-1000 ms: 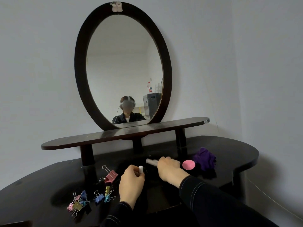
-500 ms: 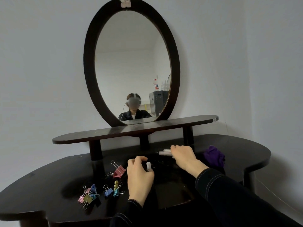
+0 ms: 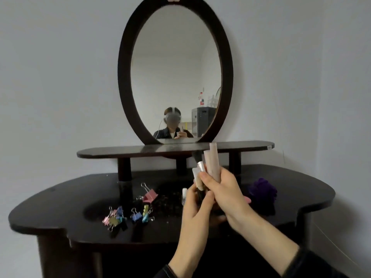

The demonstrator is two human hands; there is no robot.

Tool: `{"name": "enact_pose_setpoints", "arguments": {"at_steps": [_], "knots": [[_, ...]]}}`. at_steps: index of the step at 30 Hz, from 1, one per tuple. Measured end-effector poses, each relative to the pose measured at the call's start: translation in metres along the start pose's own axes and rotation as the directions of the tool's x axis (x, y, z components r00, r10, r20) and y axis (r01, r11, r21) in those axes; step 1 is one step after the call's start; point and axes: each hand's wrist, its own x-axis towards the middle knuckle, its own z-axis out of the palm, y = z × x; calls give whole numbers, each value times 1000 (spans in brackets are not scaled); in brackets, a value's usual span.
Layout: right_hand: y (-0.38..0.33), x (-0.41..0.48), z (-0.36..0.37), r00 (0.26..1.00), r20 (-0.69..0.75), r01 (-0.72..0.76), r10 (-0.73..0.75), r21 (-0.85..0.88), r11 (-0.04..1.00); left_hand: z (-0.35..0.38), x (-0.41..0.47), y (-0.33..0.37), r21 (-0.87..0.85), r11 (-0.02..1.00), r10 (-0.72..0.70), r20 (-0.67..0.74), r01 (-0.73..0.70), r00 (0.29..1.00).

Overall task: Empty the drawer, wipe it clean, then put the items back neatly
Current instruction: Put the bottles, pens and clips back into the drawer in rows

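With the right hand (image 3: pixel 224 189) and left hand (image 3: pixel 192 205) both in a closed grip on the tubes (image 3: pixel 212 163) above the tabletop (image 3: pixel 60 199), where binder clips (image 3: pixel 128 214) and a cloth (image 3: pixel 263 190) lie, refilling the unseen drawer seems barely begun.

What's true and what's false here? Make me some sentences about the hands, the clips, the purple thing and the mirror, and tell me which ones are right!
1. The right hand grips a bunch of tubes that point upward. True.
2. The binder clips sit on the shelf under the mirror. False: they lie on the tabletop.
3. The purple fluffy thing lies on the tabletop, right of both hands. True.
4. The left hand holds nothing. False: it holds a small white tube.
5. The mirror is square. False: it is oval.
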Motion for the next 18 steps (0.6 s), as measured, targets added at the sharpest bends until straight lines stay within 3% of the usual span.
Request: {"name": "enact_pose_setpoints", "arguments": {"at_steps": [2,6,10,15,18], "knots": [[9,-36,1,999,-9,-51,52,38,998,4,-23,-4,-58,987,-150,29,152,988],[46,-104,-8,986,60,-152,159,-97,984,-13,-76,-33,-91,905,-411,75,416,909],[90,-167,-24,917,147,-321,371,-283,904,-44,-130,-80,-197,721,-620,245,664,746],[134,-208,-43,791,187,-469,582,-426,774,-72,-161,-135,-338,375,-772,402,863,493],[159,-214,-55,720,196,-520,666,-483,704,-87,-159,-163,-253,330,-822,397,909,409]]}}
